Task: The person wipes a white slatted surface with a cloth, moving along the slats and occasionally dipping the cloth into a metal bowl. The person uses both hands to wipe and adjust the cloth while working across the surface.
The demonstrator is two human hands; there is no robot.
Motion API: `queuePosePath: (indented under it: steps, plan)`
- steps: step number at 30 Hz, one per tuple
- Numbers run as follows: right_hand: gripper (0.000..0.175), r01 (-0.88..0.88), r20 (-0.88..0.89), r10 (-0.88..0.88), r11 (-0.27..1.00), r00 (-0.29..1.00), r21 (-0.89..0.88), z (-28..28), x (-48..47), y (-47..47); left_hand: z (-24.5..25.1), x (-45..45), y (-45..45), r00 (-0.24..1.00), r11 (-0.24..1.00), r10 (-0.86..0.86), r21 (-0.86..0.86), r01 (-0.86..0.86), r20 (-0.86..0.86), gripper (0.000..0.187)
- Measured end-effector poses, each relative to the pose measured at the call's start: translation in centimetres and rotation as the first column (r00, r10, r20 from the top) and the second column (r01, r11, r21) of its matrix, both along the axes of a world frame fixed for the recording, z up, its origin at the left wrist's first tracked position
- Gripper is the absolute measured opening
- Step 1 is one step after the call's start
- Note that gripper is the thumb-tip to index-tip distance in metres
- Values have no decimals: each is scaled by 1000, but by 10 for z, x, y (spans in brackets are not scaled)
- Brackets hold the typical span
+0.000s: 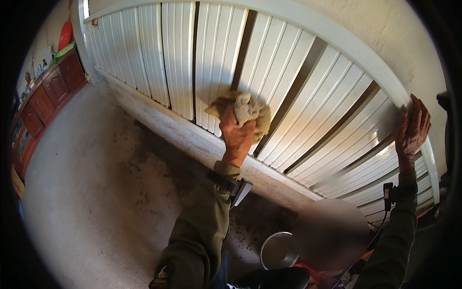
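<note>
My left hand holds a bunched, damp-looking beige cloth against the lower part of a white slatted panel. The panel has grooved upright slats with dark gaps between some of them. At the right, my right hand grips the panel's smooth white top rail, the fingers laid over its outer side and the thumb on the inner side. Both wrists wear dark straps with small devices. Below my left forearm stands a round metal basin with murky liquid in it.
Dark wet patches mark the concrete floor along the panel's base. A reddish-brown wooden cabinet with small items on top stands at the far left. A plastered wall rises behind the panel. Beside the basin, a blurred round area hides what is there.
</note>
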State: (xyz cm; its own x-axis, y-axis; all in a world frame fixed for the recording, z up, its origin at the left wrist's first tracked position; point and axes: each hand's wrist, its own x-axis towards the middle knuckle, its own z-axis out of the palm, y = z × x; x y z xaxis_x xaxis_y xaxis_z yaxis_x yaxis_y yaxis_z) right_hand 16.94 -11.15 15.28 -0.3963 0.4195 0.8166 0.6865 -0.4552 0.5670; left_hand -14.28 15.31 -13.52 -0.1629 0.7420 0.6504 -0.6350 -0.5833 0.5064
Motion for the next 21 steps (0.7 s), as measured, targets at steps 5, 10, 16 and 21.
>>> queuePosePath:
  steps: [5,10,16,21]
  plan:
    - [46,6,-49,-6,1000,999,5,-1,-1,1,-100,-17,-41,919,704,-239,-708,-58,-313,37]
    - [47,19,-67,-17,1000,998,16,-2,5,2,-79,-30,-15,953,912,-8,-392,-117,-302,38]
    - [48,51,-5,-51,999,999,-15,1,17,-1,20,-82,74,903,932,359,48,-358,-234,39]
    - [47,40,21,-40,999,999,-25,1,20,-5,-38,-93,84,828,859,303,-241,-451,-472,26]
